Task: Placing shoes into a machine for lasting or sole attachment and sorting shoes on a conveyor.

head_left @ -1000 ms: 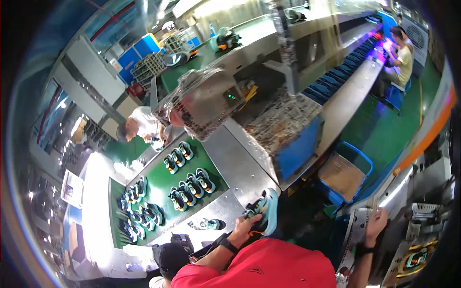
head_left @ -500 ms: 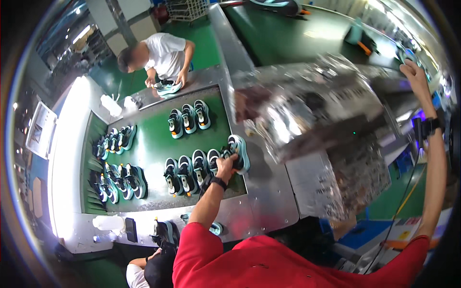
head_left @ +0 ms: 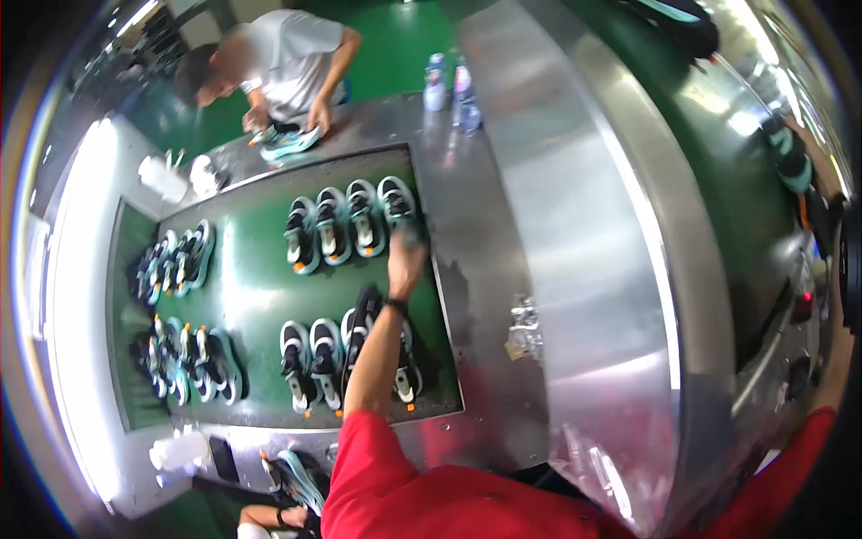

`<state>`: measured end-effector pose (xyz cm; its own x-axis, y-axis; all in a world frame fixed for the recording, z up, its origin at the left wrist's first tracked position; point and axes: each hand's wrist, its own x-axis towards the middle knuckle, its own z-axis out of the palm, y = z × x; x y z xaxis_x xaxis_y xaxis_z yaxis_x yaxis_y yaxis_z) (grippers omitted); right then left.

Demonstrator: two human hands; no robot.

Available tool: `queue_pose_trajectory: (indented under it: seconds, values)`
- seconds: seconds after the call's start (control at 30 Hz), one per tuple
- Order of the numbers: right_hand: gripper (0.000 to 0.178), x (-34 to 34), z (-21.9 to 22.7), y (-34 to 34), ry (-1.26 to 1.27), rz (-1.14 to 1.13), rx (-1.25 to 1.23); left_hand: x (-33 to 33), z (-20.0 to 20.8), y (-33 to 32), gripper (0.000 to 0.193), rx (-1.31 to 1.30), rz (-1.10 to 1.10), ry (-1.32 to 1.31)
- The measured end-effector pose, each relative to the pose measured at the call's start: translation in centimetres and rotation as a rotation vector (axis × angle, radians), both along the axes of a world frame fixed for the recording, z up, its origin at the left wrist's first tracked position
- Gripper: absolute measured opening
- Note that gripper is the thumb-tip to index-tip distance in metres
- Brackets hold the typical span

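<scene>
My left hand (head_left: 407, 262), blurred, is closed at the heel end of a black sneaker (head_left: 396, 199) with a white rim. That sneaker stands at the right end of the far row on the green conveyor belt (head_left: 256, 269). Several matching sneakers (head_left: 330, 225) stand to its left. Below my left forearm runs a nearer row of sneakers (head_left: 294, 359), partly covered by the arm. At the far right rim my right hand (head_left: 823, 166) is against a black and teal sneaker (head_left: 790, 162); its fingers are mostly hidden.
A person (head_left: 292, 67) in white handles a sneaker across the belt. Another person's arm (head_left: 269, 516) shows at lower left. Two bottles (head_left: 435, 85) stand on the metal edge. Clear plastic (head_left: 597, 472) and a small clear packet (head_left: 525, 328) lie on the metal right of the belt.
My left hand has moved from the near row to the far row with a sneaker. My right hand has come to a sneaker at the right. The crumpled plastic sheets have mostly left view.
</scene>
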<state>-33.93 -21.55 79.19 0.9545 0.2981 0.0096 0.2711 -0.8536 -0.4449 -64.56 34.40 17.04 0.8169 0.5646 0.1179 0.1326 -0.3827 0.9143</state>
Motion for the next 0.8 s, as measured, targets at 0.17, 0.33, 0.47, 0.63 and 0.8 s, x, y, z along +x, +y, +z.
queue_pose_trajectory:
  seconds: [0.17,0.33,0.47,0.63,0.8]
  values:
    - [0.034,-5.8,-3.7,-0.8,-0.295,0.306,-0.013,-13.1,10.4,-14.4,0.047,-0.737,-0.232,-0.016]
    - [0.061,-15.2,2.1,6.2,-0.653,-0.111,0.064,-25.9,11.1,-26.6,0.025,-1.046,-0.414,0.341]
    - [0.082,-25.7,6.7,5.4,-0.678,-0.035,0.248,-25.5,27.3,-32.0,0.024,-1.003,-0.797,0.347]
    - [0.112,-43.2,3.6,0.0,-1.254,0.165,0.012,-21.7,37.5,-39.4,0.063,-0.852,-1.18,-0.259]
    - [0.122,-59.1,-1.1,-4.3,-1.263,-0.198,-0.216,-24.1,46.1,-49.9,0.079,-0.766,-1.096,-0.577]
